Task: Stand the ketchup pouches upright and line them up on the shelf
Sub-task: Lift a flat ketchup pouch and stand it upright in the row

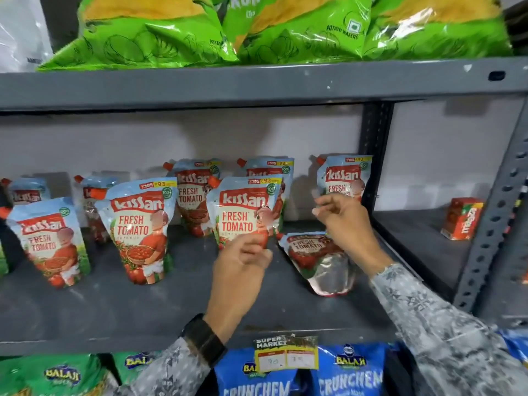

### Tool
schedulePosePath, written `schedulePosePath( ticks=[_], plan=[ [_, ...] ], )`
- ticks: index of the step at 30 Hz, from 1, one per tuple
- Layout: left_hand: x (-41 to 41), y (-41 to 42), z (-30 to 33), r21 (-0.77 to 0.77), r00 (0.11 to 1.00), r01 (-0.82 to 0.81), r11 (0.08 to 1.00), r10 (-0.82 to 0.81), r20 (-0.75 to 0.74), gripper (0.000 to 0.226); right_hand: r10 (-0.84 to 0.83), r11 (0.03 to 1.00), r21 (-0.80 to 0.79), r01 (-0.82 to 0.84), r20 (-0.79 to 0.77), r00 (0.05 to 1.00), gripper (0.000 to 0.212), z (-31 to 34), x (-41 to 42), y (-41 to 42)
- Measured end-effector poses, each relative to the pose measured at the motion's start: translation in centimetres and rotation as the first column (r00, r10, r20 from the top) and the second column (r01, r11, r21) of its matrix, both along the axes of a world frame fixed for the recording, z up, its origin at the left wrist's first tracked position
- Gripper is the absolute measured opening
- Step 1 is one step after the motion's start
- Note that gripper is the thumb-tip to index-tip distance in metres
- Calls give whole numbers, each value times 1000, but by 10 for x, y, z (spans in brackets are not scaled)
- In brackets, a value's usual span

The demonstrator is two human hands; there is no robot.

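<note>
1. Both arms wear long sleeves (445,335) in grey cloth with a pale, mottled leaf-like print, reaching to the wrists.
2. A black watch (204,340) with a broad dark band sits just above the left cuff.
3. Left hand (238,270) and right hand (347,221) are bare, no rings visible.

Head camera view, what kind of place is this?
Most likely a supermarket or grocery shop aisle. Grey metal shelves hold many identical ketchup pouches, bags of potato chips sit above, and a price tag reading "Super Market" hangs on the shelf edge.
</note>
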State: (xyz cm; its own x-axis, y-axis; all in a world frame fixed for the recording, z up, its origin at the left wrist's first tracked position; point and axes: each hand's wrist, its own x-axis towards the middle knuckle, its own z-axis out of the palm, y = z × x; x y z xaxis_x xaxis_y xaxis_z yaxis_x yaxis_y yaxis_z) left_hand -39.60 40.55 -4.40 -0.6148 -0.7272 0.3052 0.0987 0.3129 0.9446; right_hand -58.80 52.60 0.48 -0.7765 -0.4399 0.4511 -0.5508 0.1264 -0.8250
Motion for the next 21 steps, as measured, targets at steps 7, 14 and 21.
schedulePosePath(
  ticks=[7,14,21],
  plan=[
    [-79,32,10,444,935,106,890,-242,261,17,-113,830,555,-62,275,955,31,-27,-41,25],
    [-96,39,26,652,954,70,755,-242,178,19,43,964,166,-205,667,744,31,-29,-51,42],
    [-97,46,37,643,961,177,745,-271,49,28,119,990,-4,-144,589,800,9,-5,-50,59]
  ],
)
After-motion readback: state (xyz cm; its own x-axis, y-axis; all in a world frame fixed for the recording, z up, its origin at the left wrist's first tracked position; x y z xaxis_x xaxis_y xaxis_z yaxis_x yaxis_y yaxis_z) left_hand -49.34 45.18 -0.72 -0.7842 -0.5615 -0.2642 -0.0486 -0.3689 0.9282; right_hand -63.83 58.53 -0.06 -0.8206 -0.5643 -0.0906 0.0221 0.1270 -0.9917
